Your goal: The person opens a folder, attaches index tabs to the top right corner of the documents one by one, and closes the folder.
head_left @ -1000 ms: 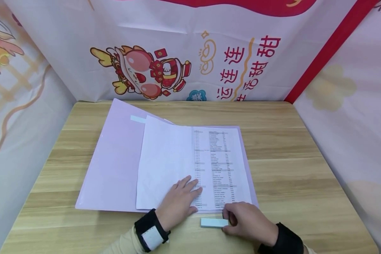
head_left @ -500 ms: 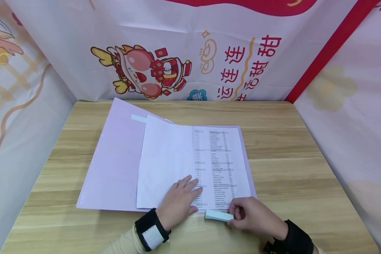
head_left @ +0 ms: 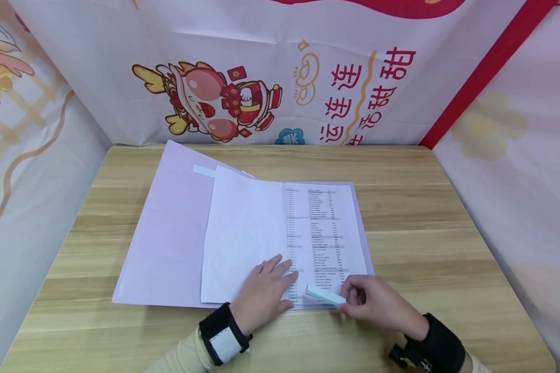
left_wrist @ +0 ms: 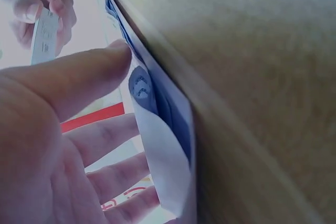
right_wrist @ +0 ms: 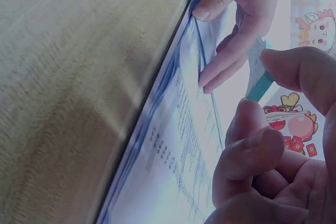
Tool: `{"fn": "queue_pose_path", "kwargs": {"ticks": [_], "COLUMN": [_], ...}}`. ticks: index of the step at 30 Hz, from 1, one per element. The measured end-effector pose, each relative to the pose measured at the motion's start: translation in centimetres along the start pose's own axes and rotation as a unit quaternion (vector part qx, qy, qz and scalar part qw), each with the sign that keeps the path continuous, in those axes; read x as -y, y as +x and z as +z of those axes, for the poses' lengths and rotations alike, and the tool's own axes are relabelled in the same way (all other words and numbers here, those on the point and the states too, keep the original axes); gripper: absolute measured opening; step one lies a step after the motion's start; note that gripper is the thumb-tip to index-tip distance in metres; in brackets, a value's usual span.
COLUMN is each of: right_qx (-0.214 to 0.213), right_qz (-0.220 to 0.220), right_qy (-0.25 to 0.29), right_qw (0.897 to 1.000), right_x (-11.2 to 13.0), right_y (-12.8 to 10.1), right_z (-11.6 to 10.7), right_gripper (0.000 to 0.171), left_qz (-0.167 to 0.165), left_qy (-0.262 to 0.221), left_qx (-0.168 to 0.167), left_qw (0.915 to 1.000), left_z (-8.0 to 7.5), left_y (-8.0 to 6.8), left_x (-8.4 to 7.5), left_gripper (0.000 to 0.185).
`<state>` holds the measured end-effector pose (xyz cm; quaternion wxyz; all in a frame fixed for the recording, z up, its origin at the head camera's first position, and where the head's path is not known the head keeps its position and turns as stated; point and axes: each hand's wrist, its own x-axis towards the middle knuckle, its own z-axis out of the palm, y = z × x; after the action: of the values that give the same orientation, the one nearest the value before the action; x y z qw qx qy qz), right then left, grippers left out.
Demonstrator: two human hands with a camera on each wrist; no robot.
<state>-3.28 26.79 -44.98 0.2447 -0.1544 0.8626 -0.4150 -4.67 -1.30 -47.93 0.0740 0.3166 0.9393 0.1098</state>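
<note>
My left hand (head_left: 263,292) flat on the printed sheet (head_left: 324,233), right hand (head_left: 373,303) pinching a pale sticky-note pad (head_left: 325,295) over its near edge.

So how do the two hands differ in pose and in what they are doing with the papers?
The left hand lies flat with straight fingers, pressing the blank sheet down; the right hand is curled, pinching a small pale block. The left hand holds nothing, while the right holds the block over the printed sheet. Both wear black wristbands and sit at the near edge of the lilac folder.
</note>
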Motion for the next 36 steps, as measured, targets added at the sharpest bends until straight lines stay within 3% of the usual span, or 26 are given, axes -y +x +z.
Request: {"fn": "queue_pose_path", "kwargs": {"ticks": [4, 8, 13, 17, 19, 24, 29, 36], "right_qx": [-0.015, -0.045, -0.092, -0.118, -0.125, -0.139, -0.144, -0.161], "right_qz": [-0.008, -0.029, -0.052, -0.057, -0.062, -0.088, -0.116, -0.136], "right_qy": [-0.003, -0.018, -0.058, -0.093, -0.107, -0.13, -0.133, -0.114], "right_qw": [1.0, 0.998, 0.993, 0.987, 0.984, 0.978, 0.974, 0.971], "right_x": [0.2, 0.4, 0.9, 1.4, 1.8, 2.6, 3.2, 3.3], "right_y": [0.1, 0.2, 0.3, 0.5, 0.7, 1.0, 1.3, 1.7], "right_z": [-0.3, -0.6, -0.8, -0.8, -0.8, -0.6, -0.5, -0.5], "right_gripper": [0.021, 0.022, 0.022, 0.024, 0.025, 0.027, 0.026, 0.025], "left_qz": [-0.01, -0.018, -0.012, 0.004, 0.014, 0.041, 0.061, 0.064], "left_qy": [-0.012, -0.03, -0.045, -0.087, -0.123, -0.184, -0.187, -0.193], "left_qx": [0.002, -0.017, -0.082, -0.146, -0.156, -0.13, -0.109, -0.114], "left_qw": [0.9999, 0.9992, 0.9956, 0.9855, 0.9799, 0.9735, 0.9743, 0.9724], "left_z": [-0.4, -1.0, -2.2, -3.0, -3.4, -4.2, -4.4, -4.1], "left_y": [0.1, 0.3, 0.3, 0.6, 0.7, 1.1, 1.4, 1.6], "left_x": [-0.2, -0.3, -0.2, -0.1, -0.2, -0.8, -1.3, -1.3], "left_gripper": [0.059, 0.055, 0.045, 0.036, 0.033, 0.039, 0.034, 0.024]}}
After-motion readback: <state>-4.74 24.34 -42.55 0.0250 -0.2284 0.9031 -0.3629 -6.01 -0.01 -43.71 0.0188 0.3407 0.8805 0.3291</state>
